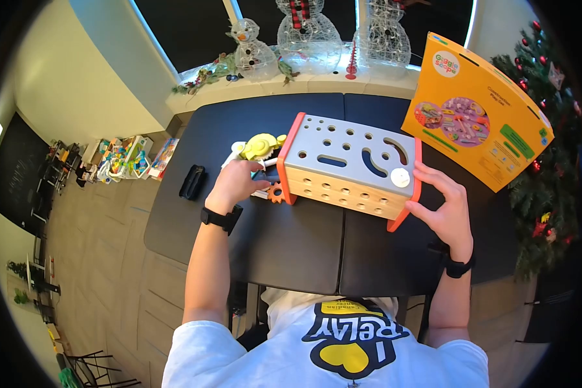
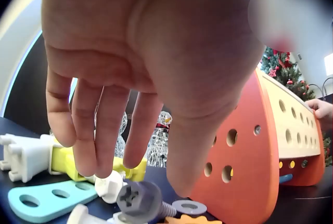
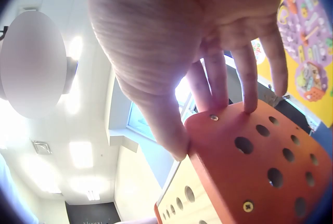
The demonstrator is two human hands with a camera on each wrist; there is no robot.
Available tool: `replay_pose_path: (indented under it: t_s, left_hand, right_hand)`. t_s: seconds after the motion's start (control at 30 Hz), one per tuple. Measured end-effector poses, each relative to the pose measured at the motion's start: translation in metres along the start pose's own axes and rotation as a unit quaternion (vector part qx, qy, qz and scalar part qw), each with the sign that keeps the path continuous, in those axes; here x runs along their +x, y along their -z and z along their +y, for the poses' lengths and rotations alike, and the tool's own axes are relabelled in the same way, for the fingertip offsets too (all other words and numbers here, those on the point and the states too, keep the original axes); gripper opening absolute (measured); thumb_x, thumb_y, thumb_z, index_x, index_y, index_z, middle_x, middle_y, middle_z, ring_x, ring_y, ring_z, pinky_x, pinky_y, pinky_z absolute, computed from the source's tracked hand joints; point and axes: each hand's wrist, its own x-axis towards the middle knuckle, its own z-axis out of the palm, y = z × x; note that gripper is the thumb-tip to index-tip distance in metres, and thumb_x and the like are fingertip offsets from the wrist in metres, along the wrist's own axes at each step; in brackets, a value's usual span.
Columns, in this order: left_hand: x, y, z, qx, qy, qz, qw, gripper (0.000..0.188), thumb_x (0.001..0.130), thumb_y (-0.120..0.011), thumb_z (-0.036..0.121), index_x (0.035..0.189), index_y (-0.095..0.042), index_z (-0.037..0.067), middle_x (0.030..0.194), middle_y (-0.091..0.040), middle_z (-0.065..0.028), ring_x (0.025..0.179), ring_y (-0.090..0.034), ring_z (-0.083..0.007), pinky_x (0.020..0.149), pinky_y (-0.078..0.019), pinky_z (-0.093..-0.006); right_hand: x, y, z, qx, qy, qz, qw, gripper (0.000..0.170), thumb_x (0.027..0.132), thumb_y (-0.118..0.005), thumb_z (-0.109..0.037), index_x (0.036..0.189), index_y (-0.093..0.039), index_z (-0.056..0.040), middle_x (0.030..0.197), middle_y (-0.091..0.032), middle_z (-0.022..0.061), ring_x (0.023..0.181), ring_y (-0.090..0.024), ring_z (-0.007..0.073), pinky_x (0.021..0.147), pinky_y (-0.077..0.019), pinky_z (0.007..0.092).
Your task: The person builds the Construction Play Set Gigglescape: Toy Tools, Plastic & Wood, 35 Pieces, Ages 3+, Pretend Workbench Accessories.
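A wooden toy workbench (image 1: 352, 152) with a grey holed top and red end panels stands on the black table. My right hand (image 1: 447, 205) grips its right end panel (image 3: 260, 156), thumb at the front edge and fingertips on the upper edge. Left of the bench, my left hand (image 1: 236, 184) hovers with loosely extended fingers over toy parts. Below it in the left wrist view lie a grey bolt (image 2: 138, 200), a white bolt (image 2: 109, 186), a turquoise holed strip (image 2: 49, 200) and a grey washer (image 2: 189, 207). A yellow toy piece (image 1: 262, 146) and an orange gear (image 1: 276, 193) are close by.
A white disc-like piece (image 1: 400, 178) sits on the bench top. Behind it to the right stands a yellow box (image 1: 478, 110), beside a Christmas tree (image 1: 546, 142). A black case (image 1: 192, 182) lies at the table's left. Snowman decorations (image 1: 310, 39) line the windowsill.
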Motion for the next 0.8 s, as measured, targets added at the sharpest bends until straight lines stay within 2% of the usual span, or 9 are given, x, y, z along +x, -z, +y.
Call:
replay_pose_path:
  t_s: [0.1,0.23,0.33,0.47,0.63,0.7,0.73,0.77,0.8]
  left_hand:
    - [0.000,-0.004,0.007,0.002,0.014,-0.039,0.999,0.039,0.076,-0.088,0.025,0.109,-0.079,0.007,0.095,-0.077,-0.0178,0.091,-0.073,-0.0354,0.083,-0.0582,-0.0443]
    - [-0.005,-0.014,0.009,-0.019,-0.009,0.010,1.000,0.030,0.076,-0.086,0.017,0.102,-0.077,0.005,0.092,-0.076,-0.0182,0.088,-0.073,-0.0353,0.081,-0.0579,-0.0442]
    - [-0.006,-0.013,0.008,-0.038,0.013,0.006,0.999,0.025,0.077,-0.084,0.014,0.098,-0.075,0.003,0.090,-0.075,-0.0193,0.086,-0.073,-0.0360,0.078,-0.0577,-0.0438]
    - [-0.016,0.002,0.012,-0.048,0.002,0.067,0.997,0.024,0.077,-0.081,0.011,0.096,-0.072,0.000,0.084,-0.073,-0.0191,0.080,-0.071,-0.0369,0.074,-0.0572,-0.0431]
    - [-0.037,0.028,0.062,-0.179,-0.049,0.240,0.953,0.021,0.082,-0.078,0.001,0.102,-0.073,-0.004,0.094,-0.072,-0.0107,0.073,-0.068,-0.0159,0.068,-0.0547,-0.0287]
    - [-0.045,0.034,0.088,-0.228,-0.095,0.274,0.929,0.021,0.083,-0.078,0.001,0.103,-0.073,-0.003,0.095,-0.071,-0.0103,0.075,-0.066,-0.0151,0.069,-0.0539,-0.0283]
    - [-0.050,0.034,0.100,-0.252,-0.117,0.290,0.916,0.021,0.083,-0.077,0.000,0.104,-0.074,-0.003,0.095,-0.071,-0.0101,0.076,-0.065,-0.0147,0.070,-0.0536,-0.0281]
    - [-0.054,0.032,0.113,-0.271,-0.150,0.267,0.912,0.023,0.083,-0.078,0.002,0.105,-0.074,-0.002,0.097,-0.070,-0.0106,0.076,-0.062,-0.0144,0.073,-0.0530,-0.0276]
    - [-0.059,0.032,0.126,-0.259,-0.198,0.228,0.918,0.024,0.081,-0.080,0.005,0.104,-0.076,0.000,0.097,-0.071,-0.0091,0.077,-0.065,-0.0146,0.071,-0.0543,-0.0281]
  right_hand:
    - [-0.001,0.001,-0.003,-0.003,-0.005,-0.001,1.000,0.050,0.073,-0.090,-0.013,0.118,-0.074,-0.0016,0.133,-0.071,0.0165,0.122,-0.069,0.0331,0.106,-0.0528,0.0400]
    - [-0.001,0.001,-0.001,-0.009,0.000,-0.001,1.000,0.050,0.074,-0.090,-0.014,0.120,-0.073,-0.0025,0.134,-0.071,0.0157,0.121,-0.069,0.0329,0.105,-0.0529,0.0392]
    - [-0.002,0.000,-0.001,-0.005,0.000,0.001,1.000,0.049,0.075,-0.089,-0.015,0.120,-0.073,-0.0032,0.135,-0.070,0.0149,0.121,-0.069,0.0323,0.105,-0.0529,0.0394]
    - [-0.003,-0.001,0.001,-0.006,0.001,0.008,1.000,0.049,0.076,-0.089,-0.016,0.121,-0.074,-0.0039,0.135,-0.070,0.0143,0.121,-0.070,0.0321,0.105,-0.0532,0.0394]
    - [-0.003,-0.001,0.001,-0.006,0.009,0.012,1.000,0.048,0.077,-0.088,-0.017,0.121,-0.074,-0.0041,0.134,-0.071,0.0136,0.120,-0.070,0.0322,0.104,-0.0539,0.0387]
    - [-0.003,-0.001,0.001,-0.003,0.011,0.016,1.000,0.047,0.077,-0.087,-0.017,0.121,-0.074,-0.0041,0.134,-0.071,0.0135,0.120,-0.070,0.0320,0.104,-0.0539,0.0386]
    - [-0.003,-0.002,0.001,-0.006,0.009,0.017,1.000,0.047,0.077,-0.087,-0.017,0.121,-0.074,-0.0041,0.134,-0.071,0.0135,0.120,-0.070,0.0321,0.104,-0.0539,0.0386]
    - [-0.003,-0.002,0.000,-0.010,0.009,0.017,1.000,0.047,0.078,-0.087,-0.017,0.121,-0.074,-0.0040,0.134,-0.071,0.0134,0.120,-0.070,0.0321,0.104,-0.0539,0.0386]
    - [-0.003,-0.001,0.000,-0.013,0.009,0.016,1.000,0.047,0.078,-0.087,-0.017,0.121,-0.074,-0.0040,0.134,-0.071,0.0134,0.120,-0.070,0.0321,0.104,-0.0538,0.0386]
